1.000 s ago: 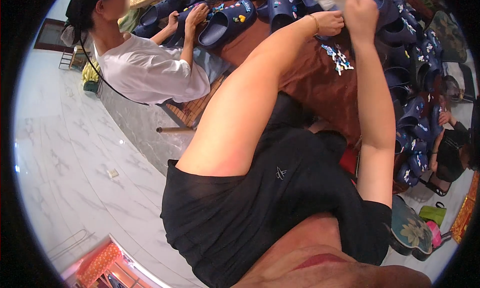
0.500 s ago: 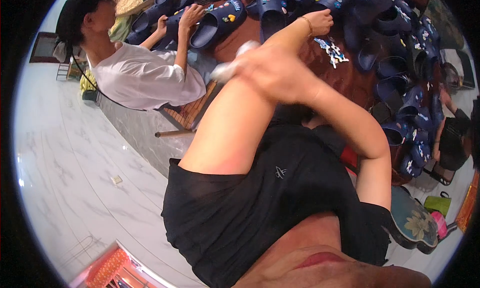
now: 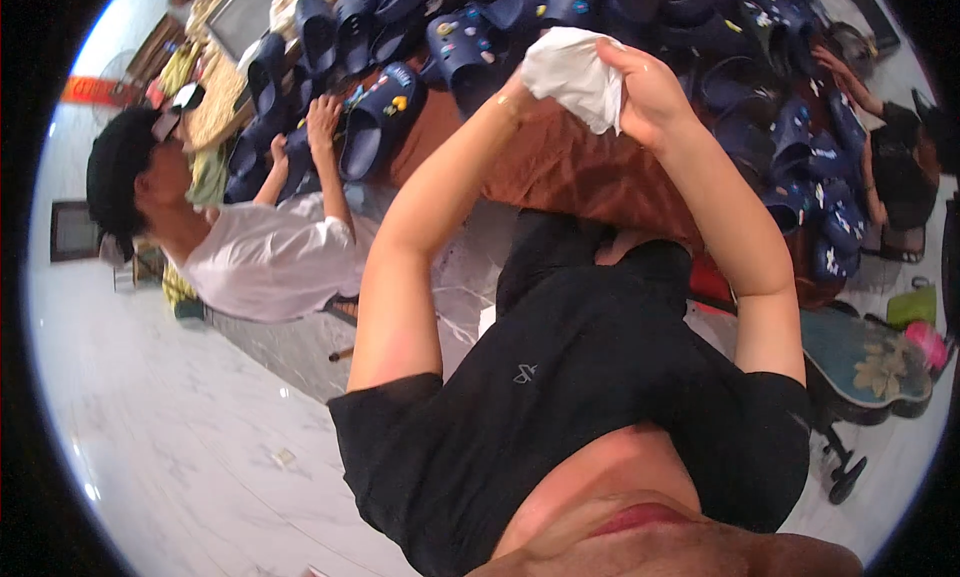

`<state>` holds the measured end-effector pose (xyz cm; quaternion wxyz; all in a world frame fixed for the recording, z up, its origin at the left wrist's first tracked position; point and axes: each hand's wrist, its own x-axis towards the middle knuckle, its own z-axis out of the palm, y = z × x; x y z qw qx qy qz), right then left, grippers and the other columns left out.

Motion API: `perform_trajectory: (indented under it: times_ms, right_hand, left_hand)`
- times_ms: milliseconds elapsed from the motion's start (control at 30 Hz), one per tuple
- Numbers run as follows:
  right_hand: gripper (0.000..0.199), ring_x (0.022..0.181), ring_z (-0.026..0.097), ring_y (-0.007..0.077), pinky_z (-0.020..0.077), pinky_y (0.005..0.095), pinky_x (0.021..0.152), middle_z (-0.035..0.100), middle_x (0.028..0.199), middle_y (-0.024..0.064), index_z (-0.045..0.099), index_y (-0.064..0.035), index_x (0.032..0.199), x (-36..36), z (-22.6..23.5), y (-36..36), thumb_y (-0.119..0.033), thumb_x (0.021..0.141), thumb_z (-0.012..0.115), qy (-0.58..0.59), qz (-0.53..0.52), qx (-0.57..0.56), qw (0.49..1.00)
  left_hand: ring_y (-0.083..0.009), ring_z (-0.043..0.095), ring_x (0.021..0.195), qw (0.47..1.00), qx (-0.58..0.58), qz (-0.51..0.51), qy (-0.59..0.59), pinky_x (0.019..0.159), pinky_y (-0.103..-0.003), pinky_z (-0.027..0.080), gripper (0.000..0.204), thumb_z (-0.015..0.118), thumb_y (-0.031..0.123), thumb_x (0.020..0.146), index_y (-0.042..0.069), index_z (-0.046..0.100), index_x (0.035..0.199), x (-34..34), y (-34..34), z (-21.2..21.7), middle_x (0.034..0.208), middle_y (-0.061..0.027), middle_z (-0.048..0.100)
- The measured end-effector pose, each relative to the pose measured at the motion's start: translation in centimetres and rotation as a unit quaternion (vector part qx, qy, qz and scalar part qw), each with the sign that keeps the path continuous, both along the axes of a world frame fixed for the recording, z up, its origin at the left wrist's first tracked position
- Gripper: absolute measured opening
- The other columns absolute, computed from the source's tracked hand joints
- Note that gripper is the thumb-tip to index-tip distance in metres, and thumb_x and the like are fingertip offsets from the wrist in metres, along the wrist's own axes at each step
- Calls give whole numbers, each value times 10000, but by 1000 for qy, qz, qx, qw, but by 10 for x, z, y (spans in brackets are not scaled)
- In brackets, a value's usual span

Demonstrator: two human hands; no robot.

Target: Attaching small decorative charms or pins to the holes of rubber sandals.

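Note:
A crumpled white tissue (image 3: 572,75) is raised in front of me over the brown-covered table (image 3: 590,167). My right hand (image 3: 650,95) is closed on its right side, thumb against the white sheet. Behind the left edge of the tissue is my left hand (image 3: 516,93), with a thin bracelet at the wrist; the tissue hides its fingers, so I cannot see how they are held. Navy clogs with colourful charms lie beyond, the nearest being a clog (image 3: 462,59) just left of my left hand.
At the left, a person in a white shirt (image 3: 270,257) and dark cap handles a navy clog (image 3: 378,117). Another person in black (image 3: 895,167) reaches in from the right. More clogs (image 3: 790,137) crowd the table's right side. A blue-green padded seat (image 3: 865,362) stands by my right elbow.
My right hand has left my left upper arm, carrying the tissue forward over the table. My left hand has drawn back left to meet it. The view has shifted.

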<state>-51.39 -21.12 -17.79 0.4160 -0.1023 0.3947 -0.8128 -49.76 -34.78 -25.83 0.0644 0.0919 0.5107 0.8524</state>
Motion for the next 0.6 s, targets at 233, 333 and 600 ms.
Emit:
perform_trajectory:
  times_ms: [233, 333, 600]
  right_hand:
    - [334, 994, 537, 290, 429, 404, 870, 530, 1093, 173, 445, 41, 1115, -41, -33, 11, -189, 904, 322, -60, -19, -4, 998]
    - [359, 990, 538, 291, 409, 406, 886, 533, 1090, 173, 458, 40, 1095, -54, -36, 8, -244, 903, 349, -63, -1, 12, 998]
    - [299, 881, 589, 285, 460, 405, 751, 608, 959, 133, 620, -98, 899, -131, -71, -5, -320, 727, 515, 591, -82, 549, 585]
  left_hand:
    - [-258, 369, 1185, 935, 324, -138, -46, 1010, -415, 237, 750, 355, 596, 802, 26, 301, 1286, 7, 3, 7, 1310, -103, 361]
    - [-230, 437, 1115, 979, 181, 46, -85, 971, -373, 296, 425, 387, 293, 890, 12, 394, 1209, -5, 7, 8, 1217, -112, 460]
    - [-361, 518, 948, 761, -532, 271, 253, 842, -378, 382, 361, 370, 251, 877, 10, 519, 1100, -43, 43, 37, 1020, -162, 571]
